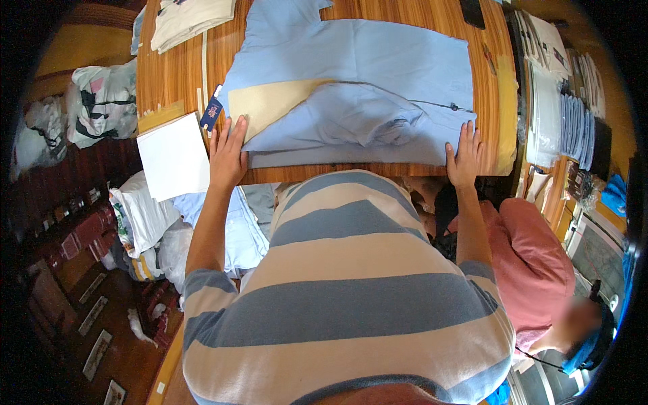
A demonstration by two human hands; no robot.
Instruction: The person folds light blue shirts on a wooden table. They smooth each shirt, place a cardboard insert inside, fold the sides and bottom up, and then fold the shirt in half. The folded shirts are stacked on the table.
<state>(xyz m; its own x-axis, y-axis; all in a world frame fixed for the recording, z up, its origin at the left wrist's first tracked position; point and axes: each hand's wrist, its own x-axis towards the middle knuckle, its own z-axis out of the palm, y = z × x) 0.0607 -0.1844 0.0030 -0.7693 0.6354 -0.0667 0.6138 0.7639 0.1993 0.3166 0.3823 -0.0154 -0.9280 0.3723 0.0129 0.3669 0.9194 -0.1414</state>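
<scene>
A light blue garment point(412, 61) lies spread on the striped wooden table, with rumpled folds bunched along its near half. Part of a tan board or sheet point(270, 99) shows at its left, partly covered by the cloth. My left hand point(228, 154) rests with fingers stretched out at the garment's near left corner. Just beyond those fingers is a navy hang tag point(212, 109). At the near right corner, my right hand point(464, 155) lies with fingers extended along the cloth's edge. Neither hand grips anything. A small dark piece point(453, 106) sits on a seam near the right edge.
White paper sheets point(174, 155) overhang the table's left edge. Folded cream cloth point(192, 20) and a black phone-like object point(472, 12) lie at the back. Folded garments point(577, 125) are stacked at right. A person in a red top point(533, 263) is close on my right.
</scene>
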